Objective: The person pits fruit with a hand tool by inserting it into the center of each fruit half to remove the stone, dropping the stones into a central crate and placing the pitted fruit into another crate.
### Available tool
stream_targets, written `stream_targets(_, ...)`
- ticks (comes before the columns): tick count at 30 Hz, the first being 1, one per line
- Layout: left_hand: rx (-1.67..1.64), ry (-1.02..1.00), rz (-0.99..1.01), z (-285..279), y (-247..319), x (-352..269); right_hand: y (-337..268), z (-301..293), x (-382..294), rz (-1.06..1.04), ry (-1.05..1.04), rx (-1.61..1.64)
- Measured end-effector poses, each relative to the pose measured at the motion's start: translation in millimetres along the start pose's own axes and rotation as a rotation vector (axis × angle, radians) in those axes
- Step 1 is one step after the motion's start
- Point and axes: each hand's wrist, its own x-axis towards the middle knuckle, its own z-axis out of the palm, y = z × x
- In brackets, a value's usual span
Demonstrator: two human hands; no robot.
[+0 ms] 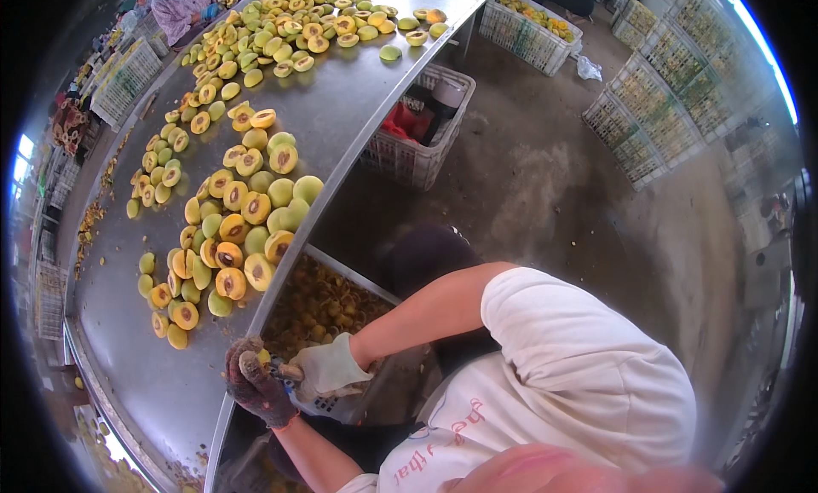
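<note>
My left hand [259,381], in a dark, soiled knit glove, is at the table's near edge. Its fingers close around a piece of yellow stone fruit [264,357], mostly hidden. Just right of it, my right hand [323,370] wears a pale glove and grips a short wooden-handled tool [293,371]. The tool's dark working end points at the fruit; its exact shape is unclear. Both hands are above a container of fruit scraps [313,301]. Beyond them, halved stone fruits [233,228] with green-yellow skin and brown centres lie in heaps on the metal table [147,391].
A raised metal rim [358,141] borders the table. Under it stands a plastic crate [409,157] with red material and a pale container. Another fruit-filled crate [527,36] and stacked crates [664,103] stand on the floor. Across the table works another person [182,13].
</note>
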Motion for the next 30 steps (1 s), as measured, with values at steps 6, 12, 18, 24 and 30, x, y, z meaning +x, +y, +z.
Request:
stream_targets(6,-0.014,-0.205,-0.053,-6.9,5.7,13.6,-34.1,-10.4,-21.5,0.189,-0.069,0.016)
stream_targets(12,-0.643,0.067,-0.371,-0.9,-12.0,1.9,-19.8,-12.5,-7.8,0.038,-0.117,0.056)
stream_targets(18,-0.710,0.066,-0.170,4.2,2.9,1.8,-48.6,-15.0,-24.9,0.045,-0.162,0.046)
stream_targets(24,-0.683,-0.275,-0.127,-14.3,0.4,1.1,9.0,-0.9,0.9,-0.138,-0.341,0.180)
stream_targets(30,-0.617,-0.525,-0.311,-36.3,-17.6,-6.2,-8.2,-1.6,-18.9,-0.059,-0.338,0.087)
